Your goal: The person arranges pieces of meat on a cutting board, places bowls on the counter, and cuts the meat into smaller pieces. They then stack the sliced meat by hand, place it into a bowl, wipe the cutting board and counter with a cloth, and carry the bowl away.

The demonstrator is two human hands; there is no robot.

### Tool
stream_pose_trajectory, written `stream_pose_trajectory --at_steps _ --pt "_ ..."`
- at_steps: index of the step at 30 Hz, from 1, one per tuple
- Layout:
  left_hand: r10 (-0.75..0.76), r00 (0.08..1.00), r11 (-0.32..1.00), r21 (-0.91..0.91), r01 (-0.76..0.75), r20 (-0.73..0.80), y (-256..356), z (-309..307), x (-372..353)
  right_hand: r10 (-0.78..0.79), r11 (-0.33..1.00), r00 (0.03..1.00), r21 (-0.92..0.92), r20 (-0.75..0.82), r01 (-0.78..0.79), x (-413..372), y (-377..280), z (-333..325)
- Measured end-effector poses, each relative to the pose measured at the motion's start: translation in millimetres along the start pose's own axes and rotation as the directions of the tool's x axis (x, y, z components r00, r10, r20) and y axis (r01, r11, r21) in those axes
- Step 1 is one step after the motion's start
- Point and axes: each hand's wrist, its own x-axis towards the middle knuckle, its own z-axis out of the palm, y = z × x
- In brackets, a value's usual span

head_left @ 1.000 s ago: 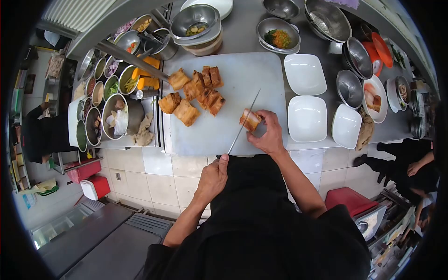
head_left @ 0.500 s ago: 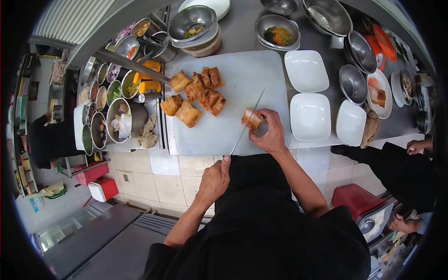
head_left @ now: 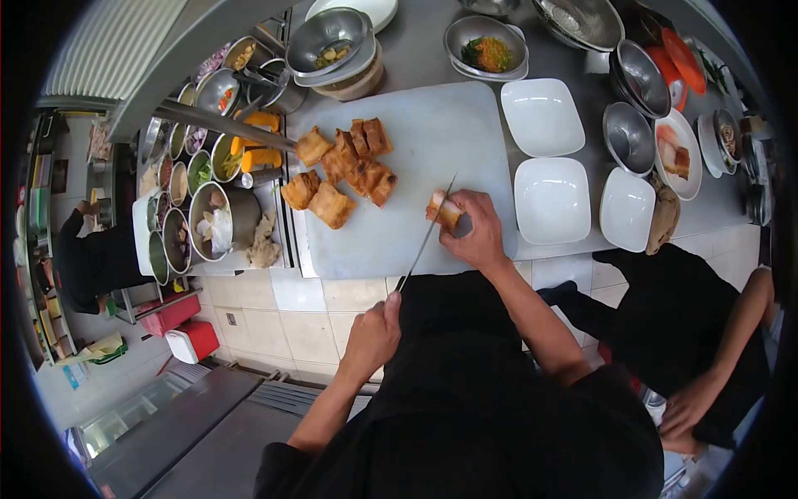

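Note:
My left hand [head_left: 374, 333] grips the handle of a long knife [head_left: 426, 239], held off the counter's front edge. Its blade reaches forward over the white cutting board [head_left: 432, 133]. The blade lies against the left side of a chunk of crispy pork [head_left: 441, 208]. My right hand [head_left: 474, 233] holds that chunk down near the board's front right corner. A pile of several uncut crispy pork chunks [head_left: 345, 170] lies on the left half of the board.
Three white square bowls [head_left: 551, 200] stand right of the board. Steel bowls [head_left: 332, 37] with garnishes line the back, and metal containers [head_left: 208, 220] of ingredients fill the left. A co-worker in black [head_left: 690, 324] stands close at my right. Another person [head_left: 91, 258] is far left.
My left hand has drawn the knife back toward my body along the chunk. The co-worker at the right has stepped closer to the counter.

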Motion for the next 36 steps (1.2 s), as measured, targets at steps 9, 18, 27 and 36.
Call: stream_pose_trajectory --at_steps 9,18,27,36 --pt "0.093 0.996 0.989 0.111 -0.093 0.0 15 9 36 0.043 0.998 0.999 -0.035 -0.017 -0.044 4 1 2" --pt "0.182 0.98 0.983 -0.007 -0.183 -0.077 28 26 70 -0.012 0.996 0.998 -0.087 -0.054 0.008 -3 2 6" --pt "0.11 0.993 0.99 -0.088 -0.107 0.029 24 7 33 0.115 0.993 0.993 0.016 -0.006 -0.115 -10 -1 -8" --pt "0.077 0.991 0.997 0.007 -0.078 0.113 -1 -11 14 0.068 0.998 0.996 -0.014 -0.062 -0.069 -7 3 -1"
